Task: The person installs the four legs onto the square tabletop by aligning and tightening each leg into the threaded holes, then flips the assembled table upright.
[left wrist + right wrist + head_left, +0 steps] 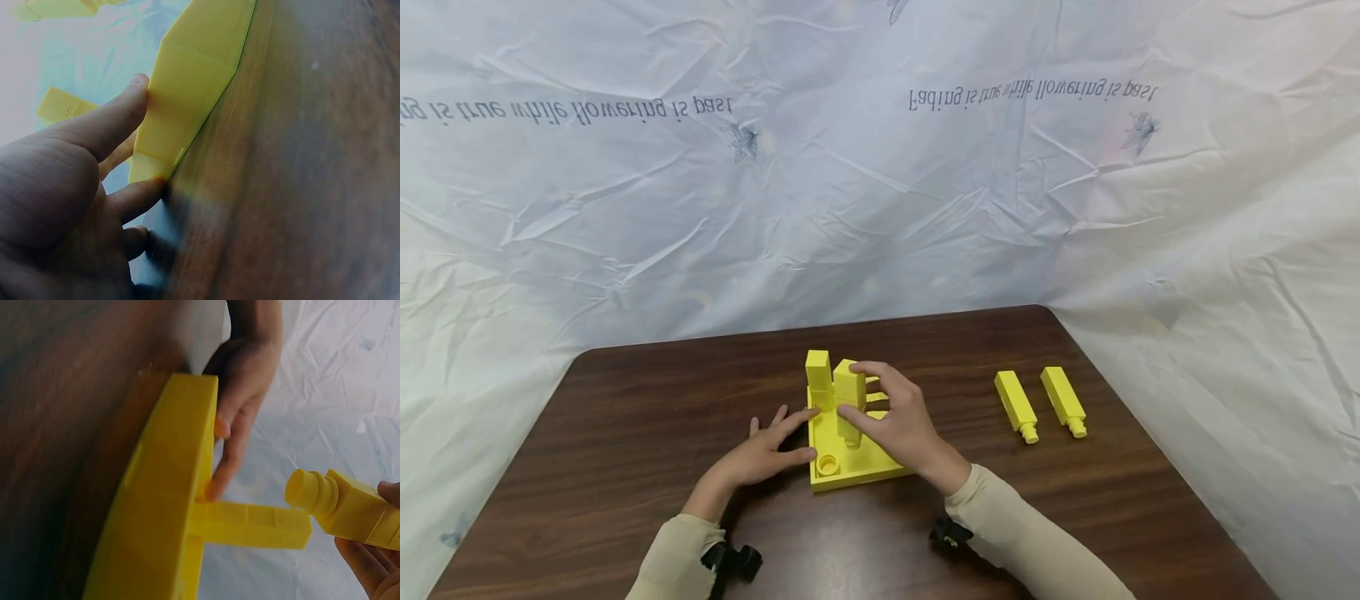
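- From where I stand, the right hand (904, 421) pinches a yellow post (850, 387) between thumb and fingers, ridged neck downward, above the middle of the yellow base (861, 478).
- The neck hangs clear of the base; in the right wrist view the post leans a little compared with the standing post (818, 375) at the far left corner. I'd straighten it before bringing it down, since a slanted neck could catch on a rim.
- The left hand (762, 457) has its fingers straight and spread, thumb and index finger against the base's left side. That looks like a sound brace; light, steady pressure should stop the base skidding on the wooden table (662, 433) without tipping it.
- The round socket (827, 465) at the near left corner shows bare and seems a fair match for the neck. Centring the neck over it first, then pressing gently, perhaps with a turn if those ridges are threads, would suit.
- The left thumb sits close to that socket, so I'd mind it there.
- The base's right side is partly behind the right hand; I cannot tell what sockets it has.
- Two loose posts (1016, 402) lie well apart to the right, necks toward the near side, handy for the right hand.
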### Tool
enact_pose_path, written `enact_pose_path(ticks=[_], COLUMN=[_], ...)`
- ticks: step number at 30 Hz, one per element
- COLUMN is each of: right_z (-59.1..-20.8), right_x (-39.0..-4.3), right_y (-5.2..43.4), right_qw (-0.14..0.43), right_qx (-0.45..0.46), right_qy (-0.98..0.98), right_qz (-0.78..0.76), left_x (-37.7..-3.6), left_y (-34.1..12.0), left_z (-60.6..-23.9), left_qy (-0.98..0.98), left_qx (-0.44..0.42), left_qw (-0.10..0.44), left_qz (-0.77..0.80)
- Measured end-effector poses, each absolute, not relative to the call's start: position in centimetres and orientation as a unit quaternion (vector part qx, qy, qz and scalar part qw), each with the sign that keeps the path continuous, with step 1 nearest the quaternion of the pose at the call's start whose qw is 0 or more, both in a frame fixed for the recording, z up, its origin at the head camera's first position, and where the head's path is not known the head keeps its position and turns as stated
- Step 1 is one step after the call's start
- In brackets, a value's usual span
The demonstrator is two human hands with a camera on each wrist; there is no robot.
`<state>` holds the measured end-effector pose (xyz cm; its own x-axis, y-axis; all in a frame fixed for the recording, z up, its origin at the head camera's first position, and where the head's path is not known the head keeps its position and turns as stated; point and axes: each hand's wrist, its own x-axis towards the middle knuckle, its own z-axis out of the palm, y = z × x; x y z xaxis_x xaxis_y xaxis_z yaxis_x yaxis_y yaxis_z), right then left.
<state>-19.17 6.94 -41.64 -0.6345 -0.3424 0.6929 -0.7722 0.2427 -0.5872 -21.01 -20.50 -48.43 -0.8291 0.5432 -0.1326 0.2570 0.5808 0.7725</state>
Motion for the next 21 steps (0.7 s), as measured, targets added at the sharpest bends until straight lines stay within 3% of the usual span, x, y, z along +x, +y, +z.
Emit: enact_pose_path(ticks=[21], right_z=[-44.8], right_x=[-18.6], right_y=[4.1], right_qw=[0.180], right_qx=[0.386], right_qy=[-0.753], right_qz=[0.502], left_x=[-20.7], left_y=[-20.5], left_z=[-48.5], left_qy=[0.875], left_qx=[0.212], left_qw=[0.174], left_qz=[0.399])
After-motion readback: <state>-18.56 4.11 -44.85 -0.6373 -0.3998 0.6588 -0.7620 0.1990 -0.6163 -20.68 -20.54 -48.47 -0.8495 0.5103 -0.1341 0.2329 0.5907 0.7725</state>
